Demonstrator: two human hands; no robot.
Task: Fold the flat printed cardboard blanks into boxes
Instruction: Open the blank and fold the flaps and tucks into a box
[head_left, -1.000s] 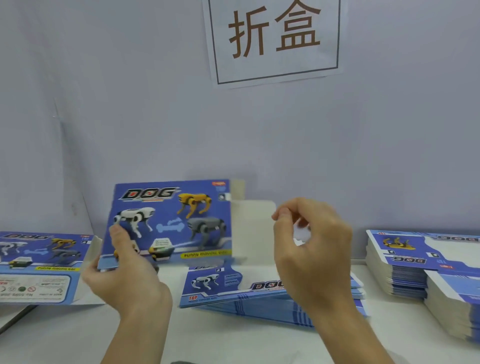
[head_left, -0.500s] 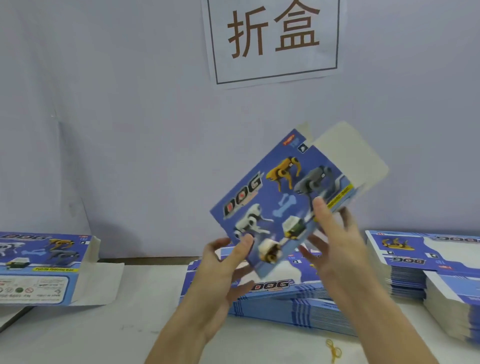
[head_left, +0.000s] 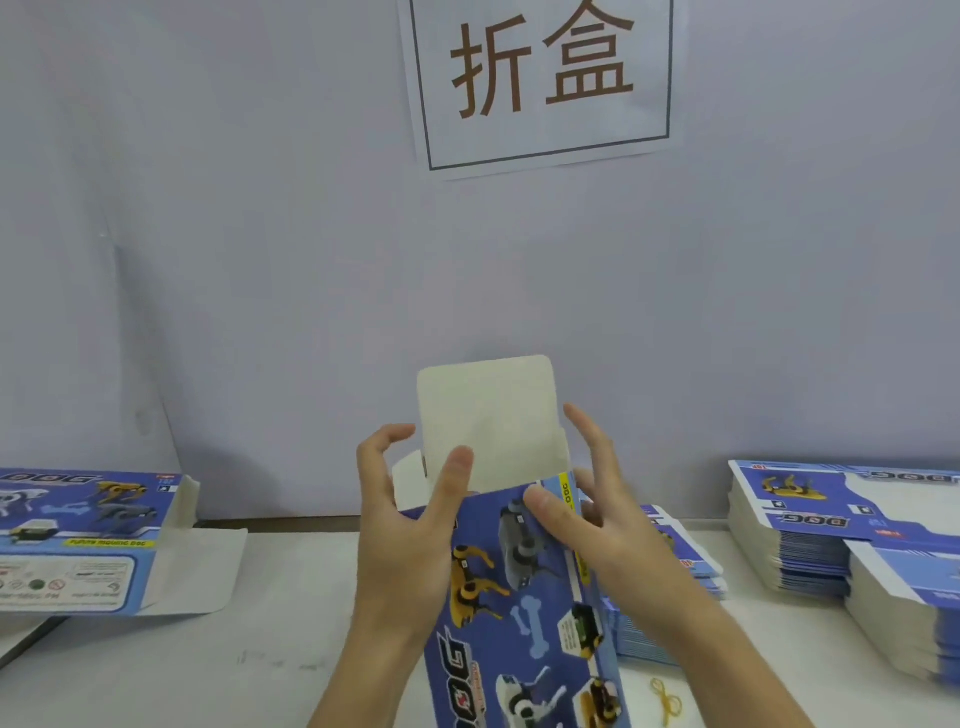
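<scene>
Cardboard blank (head_left: 524, 597) held upright above the counter (head_left: 208, 670) near its front edge, printed face toward the camera, white end flap (head_left: 488, 421) standing open on top. Left hand (head_left: 405, 530) grips its left edge, thumb on the flap; right hand (head_left: 582, 525) grips the right edge, thumb pressing the print. Squaring appears under way — flap tuck next, though the far side is hidden.

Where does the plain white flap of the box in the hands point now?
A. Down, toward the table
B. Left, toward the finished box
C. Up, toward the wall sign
C: the white flap stands up above the printed box held between the left hand and the right hand.
</scene>
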